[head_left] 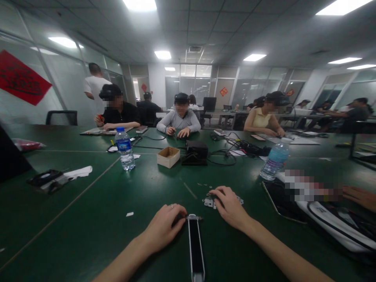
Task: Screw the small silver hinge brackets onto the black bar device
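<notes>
A long narrow bar [196, 246] with a black face and pale edges lies lengthwise in front of me. At its far end, a small metal piece [200, 218] sits crosswise. My left hand [166, 227], with a ring on one finger, has thumb and forefinger closed at the left of that end; what lies between the fingertips is too small to make out. Further forward and to the right, my right hand [230, 206] is over a group of small silvery metal parts [209, 202]. Its fingers are bent, thumb and forefinger apart, and the hand partly hides those parts.
Beyond my hands stand an open cardboard box [168, 157], a black device [196, 152] with cables, and water bottles [125, 150] left and right. A dark phone-like slab [282, 201] and a white bag [331, 219] lie at right, near another person's hand. Several people sit across.
</notes>
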### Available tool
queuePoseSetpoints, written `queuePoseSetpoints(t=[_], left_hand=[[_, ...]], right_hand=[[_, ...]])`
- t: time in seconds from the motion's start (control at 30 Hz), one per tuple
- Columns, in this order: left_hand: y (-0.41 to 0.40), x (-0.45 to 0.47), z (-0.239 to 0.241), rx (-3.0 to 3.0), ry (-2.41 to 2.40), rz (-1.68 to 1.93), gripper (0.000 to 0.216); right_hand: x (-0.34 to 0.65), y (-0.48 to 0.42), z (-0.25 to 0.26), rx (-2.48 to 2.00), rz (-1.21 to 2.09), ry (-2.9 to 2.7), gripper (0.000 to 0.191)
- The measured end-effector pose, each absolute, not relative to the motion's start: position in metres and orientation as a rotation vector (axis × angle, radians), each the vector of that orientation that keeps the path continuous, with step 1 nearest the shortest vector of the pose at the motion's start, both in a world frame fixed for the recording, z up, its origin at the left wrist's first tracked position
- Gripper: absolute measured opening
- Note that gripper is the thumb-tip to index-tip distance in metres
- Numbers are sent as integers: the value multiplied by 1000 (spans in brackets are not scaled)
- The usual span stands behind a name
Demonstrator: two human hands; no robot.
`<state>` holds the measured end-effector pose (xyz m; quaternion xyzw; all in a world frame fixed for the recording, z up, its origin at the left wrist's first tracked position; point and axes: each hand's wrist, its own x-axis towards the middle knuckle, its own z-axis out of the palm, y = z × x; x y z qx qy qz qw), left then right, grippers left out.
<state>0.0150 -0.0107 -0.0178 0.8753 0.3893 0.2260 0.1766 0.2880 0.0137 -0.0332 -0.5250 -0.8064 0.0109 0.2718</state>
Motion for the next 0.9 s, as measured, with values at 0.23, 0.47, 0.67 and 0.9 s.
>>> queuePoseSetpoints(t=[0.23, 0.47, 0.67, 0.9], left_hand=[[-13, 18, -19, 2559, 1104, 618, 17], [-14, 18, -20, 2585, 1083, 655, 17], [-14, 18, -18, 2571, 1096, 648, 16], [-17, 17, -16, 2558, 1091, 632, 16]], right_hand=[[284, 13, -35, -1544, 41, -2156, 25], [286, 17, -38, -1582, 53, -2110, 14], [288, 19, -43, -1526, 63, -2095, 18], [296, 20, -41, -1442, 74, -2165, 28]])
